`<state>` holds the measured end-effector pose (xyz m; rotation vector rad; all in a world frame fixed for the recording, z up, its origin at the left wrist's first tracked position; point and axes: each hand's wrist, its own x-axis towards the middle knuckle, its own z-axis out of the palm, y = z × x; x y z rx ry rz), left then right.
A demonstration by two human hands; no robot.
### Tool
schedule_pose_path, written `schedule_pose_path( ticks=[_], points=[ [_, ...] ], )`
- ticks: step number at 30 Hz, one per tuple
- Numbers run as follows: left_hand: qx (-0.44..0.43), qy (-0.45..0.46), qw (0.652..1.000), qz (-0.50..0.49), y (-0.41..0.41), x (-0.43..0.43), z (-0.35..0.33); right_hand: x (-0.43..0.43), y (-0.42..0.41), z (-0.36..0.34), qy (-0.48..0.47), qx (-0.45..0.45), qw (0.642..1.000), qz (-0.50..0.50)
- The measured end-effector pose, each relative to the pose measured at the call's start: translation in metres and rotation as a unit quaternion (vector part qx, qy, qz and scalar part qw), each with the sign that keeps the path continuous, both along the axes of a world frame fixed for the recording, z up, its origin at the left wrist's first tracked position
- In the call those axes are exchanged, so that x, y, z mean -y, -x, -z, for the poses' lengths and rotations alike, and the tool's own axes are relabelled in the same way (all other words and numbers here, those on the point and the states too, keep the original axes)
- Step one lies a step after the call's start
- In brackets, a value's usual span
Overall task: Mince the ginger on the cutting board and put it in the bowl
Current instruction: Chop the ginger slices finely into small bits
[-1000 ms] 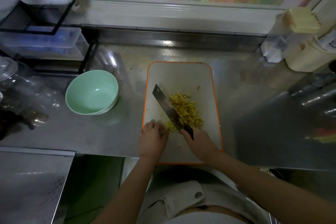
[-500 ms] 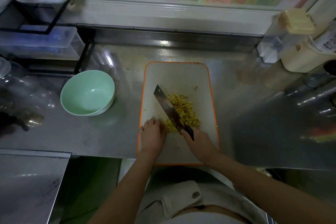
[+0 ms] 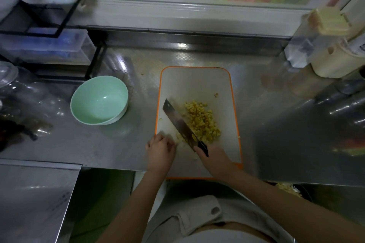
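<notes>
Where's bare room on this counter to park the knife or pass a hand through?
Free: the counter between bowl and cutting board; the board's far half beyond the ginger; the counter right of the board. Crowded: jars left of the bowl, containers at far right.

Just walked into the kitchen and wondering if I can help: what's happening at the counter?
A person is mincing ginger on the orange-rimmed cutting board. The right grip holds the knife by its handle, blade angled along the pile's left side. The left grip rests with curled fingers at the board's left edge, beside the blade; whether it pinches anything is unclear. The green bowl stands left of the board, no ginger in it.
</notes>
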<state>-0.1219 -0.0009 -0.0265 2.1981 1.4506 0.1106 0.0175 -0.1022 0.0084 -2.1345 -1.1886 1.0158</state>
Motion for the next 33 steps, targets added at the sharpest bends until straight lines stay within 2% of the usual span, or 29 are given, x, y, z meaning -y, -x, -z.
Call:
schedule_pose_path(
  ticks=[8,15,28,33],
  points=[
    [0.003,-0.001,1.000,-0.013,-0.002,0.000,-0.002,-0.006,0.009,0.006,0.015,0.023,0.998,-0.055],
    [0.013,-0.001,1.000,-0.017,-0.002,-0.001,0.000,-0.010,0.009,0.013,0.051,0.020,0.997,-0.058],
    [0.063,-0.017,0.998,-0.006,0.010,0.002,0.007,-0.016,0.010,0.006,0.026,0.052,0.997,-0.054],
    [0.085,-0.019,0.996,0.007,0.012,0.001,0.012,-0.012,0.014,0.012,0.029,0.035,0.997,-0.067]
  ],
)
